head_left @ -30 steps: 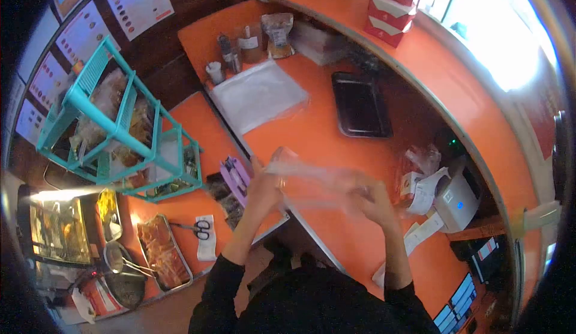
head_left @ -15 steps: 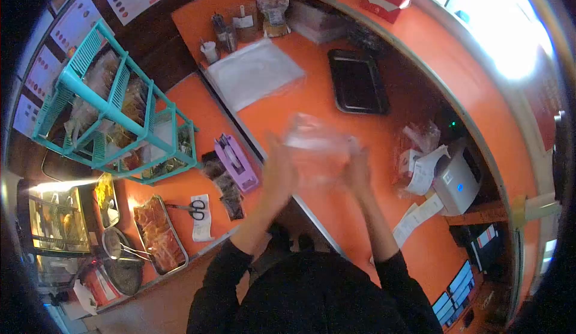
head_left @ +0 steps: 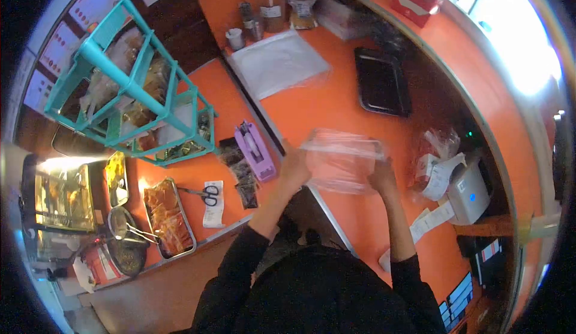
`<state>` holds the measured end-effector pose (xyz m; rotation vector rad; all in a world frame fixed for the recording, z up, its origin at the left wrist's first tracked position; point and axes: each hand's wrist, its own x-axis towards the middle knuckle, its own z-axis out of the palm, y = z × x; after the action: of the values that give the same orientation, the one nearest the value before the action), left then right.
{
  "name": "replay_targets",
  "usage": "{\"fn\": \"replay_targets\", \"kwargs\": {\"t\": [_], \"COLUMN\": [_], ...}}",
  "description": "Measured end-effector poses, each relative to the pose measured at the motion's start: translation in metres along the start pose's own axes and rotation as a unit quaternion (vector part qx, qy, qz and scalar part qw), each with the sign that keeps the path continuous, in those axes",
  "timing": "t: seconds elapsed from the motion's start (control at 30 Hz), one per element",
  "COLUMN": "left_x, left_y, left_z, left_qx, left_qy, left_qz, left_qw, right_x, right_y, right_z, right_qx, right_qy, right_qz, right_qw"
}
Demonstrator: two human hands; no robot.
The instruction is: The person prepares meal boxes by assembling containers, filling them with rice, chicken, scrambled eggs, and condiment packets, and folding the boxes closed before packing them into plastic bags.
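Note:
Stretched between my two hands above the orange counter point(head_left: 336, 214) is a clear plastic bag point(head_left: 342, 163). My left hand point(head_left: 295, 169) grips its left edge, and my right hand point(head_left: 382, 177) grips the right edge. Both sets of fingers are closed on the plastic. Just left of my left hand stands a purple tape dispenser point(head_left: 255, 151), with small dark packets point(head_left: 240, 175) beside it. Beyond the bag lies a stack of clear plastic sheets or bags point(head_left: 279, 64). A black tray point(head_left: 383, 82) rests farther back, to the right.
A teal tiered rack point(head_left: 129, 88) full of packets stands at left. Nearer are scissors point(head_left: 210, 195) on a paper slip, a metal tray of food point(head_left: 170, 217) and a strainer point(head_left: 120, 223). At right sits a receipt printer point(head_left: 468, 193) trailing paper. A gap runs between the two counters.
The bag is spread wider and flatter between my hands, where before it was blurred and bunched. The whole view has shifted slightly as my head moved.

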<state>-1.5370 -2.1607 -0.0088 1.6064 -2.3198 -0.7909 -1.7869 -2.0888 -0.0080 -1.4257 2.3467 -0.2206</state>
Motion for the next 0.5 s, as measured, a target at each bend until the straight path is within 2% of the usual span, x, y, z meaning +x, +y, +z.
{"fn": "replay_targets", "kwargs": {"t": [0.03,0.1,0.2,0.33,0.37,0.4,0.43,0.5], "left_x": [0.008,0.004,0.014,0.008,0.008,0.006,0.001,-0.021], "left_y": [-0.004,-0.004,0.004,0.021,0.012,0.006,0.003,-0.009], "left_z": [0.011,0.026,0.034,0.005,0.011,0.015,0.01,-0.006], "left_qx": [-0.008,0.011,0.03,0.008,-0.049,-0.104,-0.104,-0.262], "left_qy": [-0.064,0.019,-0.061,-0.108,-0.036,0.037,0.043,0.157], "left_qz": [-0.049,0.032,-0.016,-0.01,0.144,0.295,0.288,0.262], "left_qw": [0.997,0.999,0.998,0.994,0.988,0.949,0.951,0.915], "right_x": [-0.002,0.003,0.018,0.062,0.068,0.074,0.078,0.086], "right_y": [0.002,0.007,0.029,0.053,0.056,0.061,0.064,0.07], "right_z": [-0.001,-0.003,0.005,-0.018,-0.028,-0.038,-0.047,-0.062], "right_qx": [-0.04,-0.076,-0.101,-0.172,-0.175,-0.173,-0.17,-0.162], "right_qy": [0.013,0.01,-0.018,-0.009,-0.018,-0.029,-0.039,-0.046], "right_qz": [-0.034,-0.071,-0.093,-0.131,-0.133,-0.131,-0.127,-0.105], "right_qw": [0.999,0.995,0.99,0.976,0.975,0.976,0.976,0.98]}}
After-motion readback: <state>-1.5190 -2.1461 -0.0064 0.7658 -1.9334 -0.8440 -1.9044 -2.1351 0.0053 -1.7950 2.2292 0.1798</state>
